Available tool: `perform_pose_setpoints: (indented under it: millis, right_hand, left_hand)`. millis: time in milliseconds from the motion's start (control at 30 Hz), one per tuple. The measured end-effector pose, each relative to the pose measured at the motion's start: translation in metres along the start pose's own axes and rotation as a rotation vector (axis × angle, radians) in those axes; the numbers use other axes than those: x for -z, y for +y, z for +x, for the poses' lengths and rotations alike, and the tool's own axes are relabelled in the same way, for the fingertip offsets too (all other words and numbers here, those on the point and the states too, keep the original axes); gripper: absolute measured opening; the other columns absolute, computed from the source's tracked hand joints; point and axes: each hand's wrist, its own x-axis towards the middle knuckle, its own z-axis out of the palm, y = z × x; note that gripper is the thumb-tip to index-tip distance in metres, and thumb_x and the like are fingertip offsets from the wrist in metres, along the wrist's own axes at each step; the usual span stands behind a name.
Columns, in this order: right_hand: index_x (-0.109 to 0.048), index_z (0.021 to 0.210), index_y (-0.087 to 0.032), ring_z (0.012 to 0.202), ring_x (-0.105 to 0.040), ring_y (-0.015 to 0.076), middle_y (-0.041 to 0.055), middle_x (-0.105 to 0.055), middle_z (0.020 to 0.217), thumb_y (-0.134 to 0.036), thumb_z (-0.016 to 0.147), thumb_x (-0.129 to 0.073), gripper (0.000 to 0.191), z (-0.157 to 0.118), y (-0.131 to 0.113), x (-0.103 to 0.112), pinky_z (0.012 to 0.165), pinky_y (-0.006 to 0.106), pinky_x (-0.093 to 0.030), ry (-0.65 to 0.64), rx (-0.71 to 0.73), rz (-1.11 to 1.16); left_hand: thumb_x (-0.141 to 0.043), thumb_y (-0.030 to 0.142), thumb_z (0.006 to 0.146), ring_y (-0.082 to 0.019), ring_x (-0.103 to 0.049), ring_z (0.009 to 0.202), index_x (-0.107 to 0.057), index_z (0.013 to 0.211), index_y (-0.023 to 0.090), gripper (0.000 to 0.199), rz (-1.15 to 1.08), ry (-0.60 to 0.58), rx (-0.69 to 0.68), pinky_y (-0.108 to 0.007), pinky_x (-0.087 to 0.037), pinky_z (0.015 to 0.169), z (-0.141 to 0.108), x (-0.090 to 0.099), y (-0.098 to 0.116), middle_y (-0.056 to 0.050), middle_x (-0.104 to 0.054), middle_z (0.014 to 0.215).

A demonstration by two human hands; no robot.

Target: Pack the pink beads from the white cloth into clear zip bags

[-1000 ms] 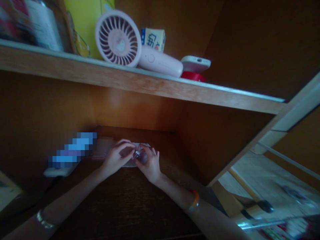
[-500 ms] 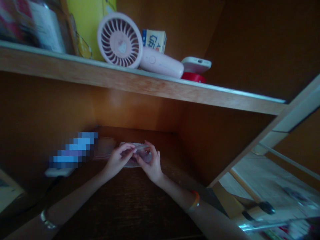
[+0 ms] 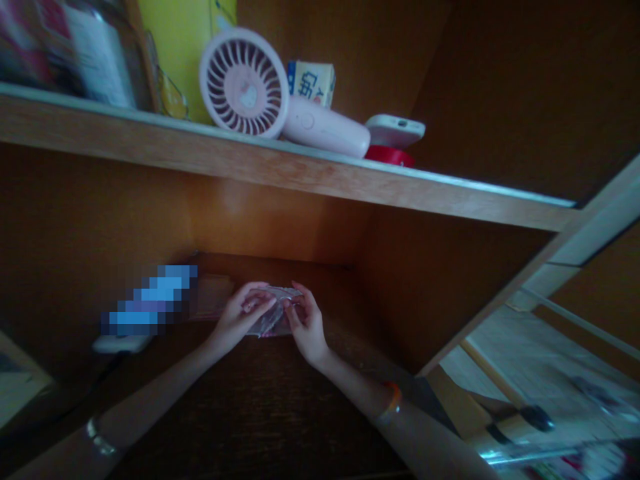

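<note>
A small clear plastic bag (image 3: 274, 321) is held between my two hands over the dark wooden desk (image 3: 260, 407). My left hand (image 3: 241, 313) is closed on the bag's left side, thumb stretched along it. On the other side, my right hand (image 3: 307, 327) pinches the bag between thumb and fingers. The upper edge of the bag looks crinkled, and some pink or red shows near its lower edge. What lies inside it is too dim to make out. Left of my left hand, another flat, pale, see-through packet (image 3: 213, 297) lies on the desk.
A phone (image 3: 150, 303) with a blurred-out screen leans at the left, a cable below it. On the shelf (image 3: 300, 173) above my hands lie a pink handheld fan (image 3: 245, 83), a small carton (image 3: 315, 81), a white phone (image 3: 397, 128) on a red object (image 3: 387, 155), and a bottle (image 3: 100, 57).
The bag's upper part has spread wider between my hands, with its crinkled edge now showing. My right hand has shifted slightly right, and the thumbs are farther apart.
</note>
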Motion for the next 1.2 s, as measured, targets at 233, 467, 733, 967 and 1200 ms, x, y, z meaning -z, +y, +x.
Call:
perform_pose_setpoints:
  millis: [233, 467, 733, 967, 1200]
  right_hand:
    - [-0.045, 0.122, -0.022, 0.080, -0.064, 0.0168, 0.0047, -0.065, 0.090, -0.033, 0.088, -0.049, 0.037, -0.001, -0.008, 0.001, 0.071, 0.032, -0.054, 0.010, 0.021, 0.015]
    - [-0.050, 0.116, -0.021, 0.070, -0.061, 0.0151, 0.0035, -0.063, 0.082, -0.032, 0.088, -0.048, 0.030, -0.003, -0.012, 0.001, 0.065, 0.030, -0.052, 0.087, 0.037, 0.006]
    - [-0.051, 0.114, -0.020, 0.077, -0.061, 0.0171, 0.0051, -0.063, 0.085, -0.033, 0.088, -0.048, 0.029, -0.001, -0.003, 0.002, 0.072, 0.033, -0.051, 0.132, 0.049, -0.010]
    - [-0.051, 0.111, -0.019, 0.061, -0.058, 0.0141, 0.0049, -0.063, 0.083, -0.039, 0.089, -0.044, 0.030, 0.003, 0.001, 0.002, 0.052, 0.027, -0.049, 0.166, -0.029, 0.015]
    - [-0.051, 0.106, -0.018, 0.048, -0.048, 0.0097, 0.0046, -0.060, 0.082, -0.040, 0.087, -0.047, 0.030, 0.008, 0.000, 0.002, 0.043, 0.024, -0.042, 0.246, -0.075, 0.091]
  left_hand:
    - [-0.073, 0.029, 0.061, -0.022, -0.062, 0.096, -0.050, 0.112, 0.019, 0.057, -0.153, -0.139, 0.119, -0.037, -0.051, 0.084, 0.001, -0.005, -0.006, -0.009, -0.063, 0.109]
    - [-0.073, 0.030, 0.065, -0.014, -0.063, 0.065, -0.064, 0.089, 0.014, 0.030, -0.250, -0.404, 0.334, -0.026, -0.050, 0.060, 0.000, -0.002, -0.013, -0.004, -0.069, 0.078]
    - [-0.070, 0.036, 0.067, -0.012, -0.060, 0.055, -0.065, 0.081, 0.014, 0.026, -0.104, -0.523, 0.345, -0.022, -0.044, 0.050, -0.003, -0.001, -0.005, -0.002, -0.068, 0.067]
    - [-0.062, 0.046, 0.074, -0.017, -0.066, 0.059, -0.065, 0.077, 0.013, 0.033, -0.119, -0.411, 0.420, -0.024, -0.048, 0.051, -0.001, -0.005, -0.009, -0.006, -0.070, 0.065]
    - [-0.065, 0.036, 0.070, -0.020, -0.068, 0.065, -0.064, 0.091, 0.011, 0.032, -0.204, -0.431, 0.394, -0.027, -0.049, 0.056, 0.000, 0.000, -0.007, -0.008, -0.071, 0.073]
